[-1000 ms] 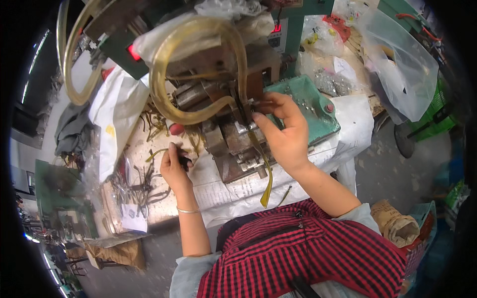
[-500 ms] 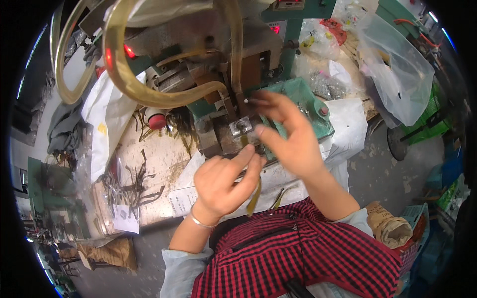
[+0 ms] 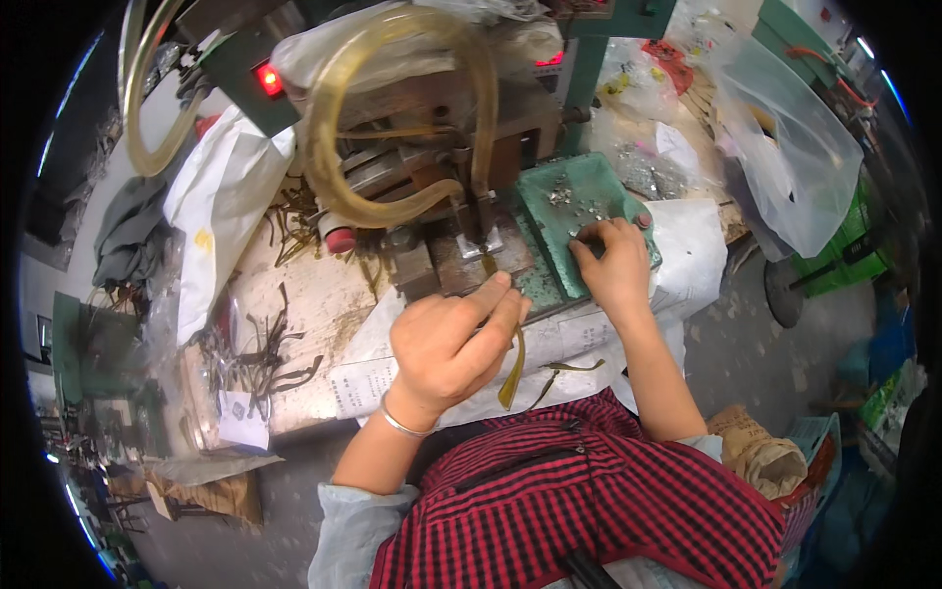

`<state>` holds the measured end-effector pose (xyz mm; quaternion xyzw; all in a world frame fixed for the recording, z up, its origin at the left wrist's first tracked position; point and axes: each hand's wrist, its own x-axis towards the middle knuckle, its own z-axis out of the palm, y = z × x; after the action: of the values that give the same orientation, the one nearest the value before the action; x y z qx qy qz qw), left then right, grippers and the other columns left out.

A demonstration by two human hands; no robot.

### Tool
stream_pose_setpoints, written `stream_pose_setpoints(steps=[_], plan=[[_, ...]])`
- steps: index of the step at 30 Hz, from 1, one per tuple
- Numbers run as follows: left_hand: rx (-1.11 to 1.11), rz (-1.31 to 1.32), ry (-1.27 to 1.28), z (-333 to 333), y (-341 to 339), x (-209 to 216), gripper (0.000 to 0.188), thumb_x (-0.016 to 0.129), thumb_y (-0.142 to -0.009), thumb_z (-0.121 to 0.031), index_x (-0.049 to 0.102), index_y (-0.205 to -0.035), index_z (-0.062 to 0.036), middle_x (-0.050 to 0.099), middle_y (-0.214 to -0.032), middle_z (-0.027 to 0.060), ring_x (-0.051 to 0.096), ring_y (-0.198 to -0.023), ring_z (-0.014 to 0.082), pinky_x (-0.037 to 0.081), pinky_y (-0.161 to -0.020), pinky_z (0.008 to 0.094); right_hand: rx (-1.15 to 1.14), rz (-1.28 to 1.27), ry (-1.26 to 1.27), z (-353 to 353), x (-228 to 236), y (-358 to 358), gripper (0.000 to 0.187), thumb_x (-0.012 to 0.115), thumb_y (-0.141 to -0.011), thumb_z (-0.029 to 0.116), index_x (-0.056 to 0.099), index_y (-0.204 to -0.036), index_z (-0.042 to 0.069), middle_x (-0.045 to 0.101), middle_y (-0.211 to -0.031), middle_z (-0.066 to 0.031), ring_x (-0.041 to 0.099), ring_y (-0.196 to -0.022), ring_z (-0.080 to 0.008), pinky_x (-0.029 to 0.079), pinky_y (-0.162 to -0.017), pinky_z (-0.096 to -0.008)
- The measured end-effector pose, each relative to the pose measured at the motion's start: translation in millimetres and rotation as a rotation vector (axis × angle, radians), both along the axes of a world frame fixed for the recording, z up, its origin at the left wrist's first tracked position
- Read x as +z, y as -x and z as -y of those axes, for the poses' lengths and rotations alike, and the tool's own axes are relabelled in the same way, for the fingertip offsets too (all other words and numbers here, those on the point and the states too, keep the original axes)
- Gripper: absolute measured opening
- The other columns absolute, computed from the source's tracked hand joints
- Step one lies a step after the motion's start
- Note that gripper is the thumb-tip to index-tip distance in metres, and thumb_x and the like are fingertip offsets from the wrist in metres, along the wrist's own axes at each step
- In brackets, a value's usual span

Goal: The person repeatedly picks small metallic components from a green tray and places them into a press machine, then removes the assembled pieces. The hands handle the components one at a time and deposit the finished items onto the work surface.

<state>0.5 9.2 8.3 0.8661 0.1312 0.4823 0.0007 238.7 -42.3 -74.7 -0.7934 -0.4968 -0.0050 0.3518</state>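
My left hand is pinched on a thin yellowish strip. Its fingertips are at the metal die block of a bench press, and the strip's free end hangs down over the bench front. My right hand rests palm down on a green metal tray to the right of the die. Its bent fingertips touch small shiny metal pieces scattered there. Whether they pinch one is hidden.
A thick yellowish hose loops over the press, with a red lamp above and a red knob to the left. Loose strips lie in a pile at the left. A white bag and a clear bag flank the bench.
My left hand came from the strip pile at the left to the die with a strip. My right hand moved off the die onto the green tray.
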Motion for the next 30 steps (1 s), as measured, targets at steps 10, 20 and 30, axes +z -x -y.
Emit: stream_pose_setpoints(steps=[10, 20, 30], plan=[[0.47, 0.244, 0.064, -10, 69, -9, 0.026, 0.081, -0.077, 0.008, 0.073, -0.099, -0.0037, 0.077, -0.094, 0.0119, 0.069, -0.077, 0.0269, 0.053, -0.072, 0.0348, -0.096, -0.156, -0.179, 4, -10, -2, 0.012, 0.072, -0.089, 0.012, 0.071, -0.096, 0.003, 0.073, -0.088, -0.0115, 0.069, -0.082, -0.0272, 0.053, -0.076, -0.0387], [0.701, -0.237, 0.429, -181, 129, -135, 0.023, 0.077, -0.075, -0.009, 0.076, -0.097, -0.0055, 0.065, -0.136, 0.014, 0.059, -0.11, 0.0369, 0.046, -0.101, 0.0443, -0.017, -0.48, -0.24, 1, -1, -1, 0.015, 0.071, -0.095, 0.01, 0.075, -0.107, 0.001, 0.075, -0.093, -0.0091, 0.067, -0.082, -0.0157, 0.052, -0.079, -0.0299], [0.063, 0.519, 1.154, -116, 127, -50, 0.022, 0.062, -0.105, -0.013, 0.062, -0.122, -0.0005, 0.075, -0.096, 0.0115, 0.068, -0.074, 0.013, 0.054, -0.072, 0.0243, 0.253, -0.266, -0.397, 24, 58, 27, 0.016, 0.073, -0.087, 0.001, 0.077, -0.102, 0.003, 0.075, -0.098, -0.0119, 0.07, -0.094, -0.0272, 0.053, -0.086, -0.0372]])
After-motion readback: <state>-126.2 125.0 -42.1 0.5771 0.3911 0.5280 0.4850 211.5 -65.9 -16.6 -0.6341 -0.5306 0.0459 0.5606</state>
